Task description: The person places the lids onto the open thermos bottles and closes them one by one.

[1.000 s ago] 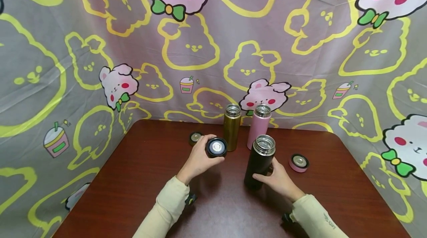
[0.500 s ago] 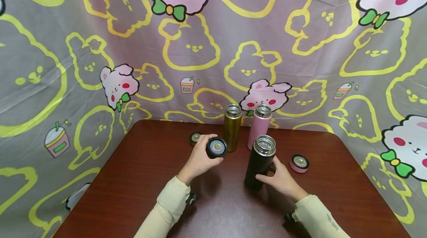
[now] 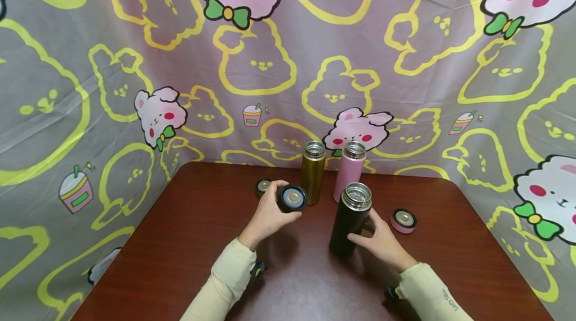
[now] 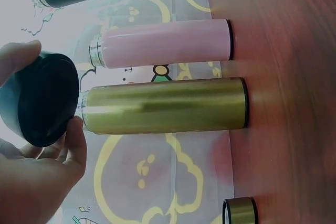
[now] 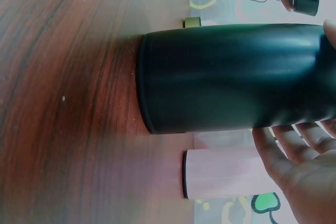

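The dark lettering (image 3: 450, 300) on the right sleeve (image 3: 423, 286) is too small to read.

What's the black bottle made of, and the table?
Black bottle: probably metal with a smooth, fairly dull black coating, since its neck is shiny silver.
Table: looks like polished reddish-brown wood, with streaky grain and glossy reflections, but it might be a wood-look covering.

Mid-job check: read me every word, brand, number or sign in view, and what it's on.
Right sleeve: small dark lettering, too blurred to read.
Black bottle, gold bottle, pink bottle: no lettering visible.
Black lid, gold lid, pink lid: none readable.
Patterned cloth: cartoon prints, no readable words.
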`<action>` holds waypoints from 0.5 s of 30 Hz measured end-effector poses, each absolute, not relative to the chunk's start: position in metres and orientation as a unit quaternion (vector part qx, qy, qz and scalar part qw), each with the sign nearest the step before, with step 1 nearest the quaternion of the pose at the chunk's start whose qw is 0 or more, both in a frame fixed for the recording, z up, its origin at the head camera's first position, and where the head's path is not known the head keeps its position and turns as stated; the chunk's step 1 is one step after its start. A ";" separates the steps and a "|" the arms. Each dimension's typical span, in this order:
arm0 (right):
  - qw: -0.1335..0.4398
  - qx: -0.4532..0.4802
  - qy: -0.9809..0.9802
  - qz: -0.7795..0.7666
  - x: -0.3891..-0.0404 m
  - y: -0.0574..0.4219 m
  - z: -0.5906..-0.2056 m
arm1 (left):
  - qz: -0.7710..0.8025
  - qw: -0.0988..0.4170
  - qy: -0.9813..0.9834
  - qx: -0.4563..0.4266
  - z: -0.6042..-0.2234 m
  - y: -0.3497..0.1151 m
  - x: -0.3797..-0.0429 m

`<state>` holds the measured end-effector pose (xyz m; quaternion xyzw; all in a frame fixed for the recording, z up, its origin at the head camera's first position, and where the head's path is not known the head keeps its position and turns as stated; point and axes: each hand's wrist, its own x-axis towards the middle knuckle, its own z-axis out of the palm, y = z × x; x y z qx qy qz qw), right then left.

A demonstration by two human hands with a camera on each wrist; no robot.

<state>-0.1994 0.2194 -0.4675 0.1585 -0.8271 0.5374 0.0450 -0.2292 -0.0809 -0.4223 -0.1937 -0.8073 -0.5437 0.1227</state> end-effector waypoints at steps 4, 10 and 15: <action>0.041 0.155 -0.826 0.540 -0.199 0.219 -0.467 | -0.535 0.127 -0.810 -0.204 -0.421 -0.081 -0.229; 0.048 0.166 -0.827 0.535 -0.198 0.220 -0.465 | -0.527 0.134 -0.808 -0.226 -0.420 -0.082 -0.231; 0.047 0.166 -0.827 0.535 -0.198 0.219 -0.464 | -0.532 0.137 -0.799 -0.245 -0.420 -0.083 -0.232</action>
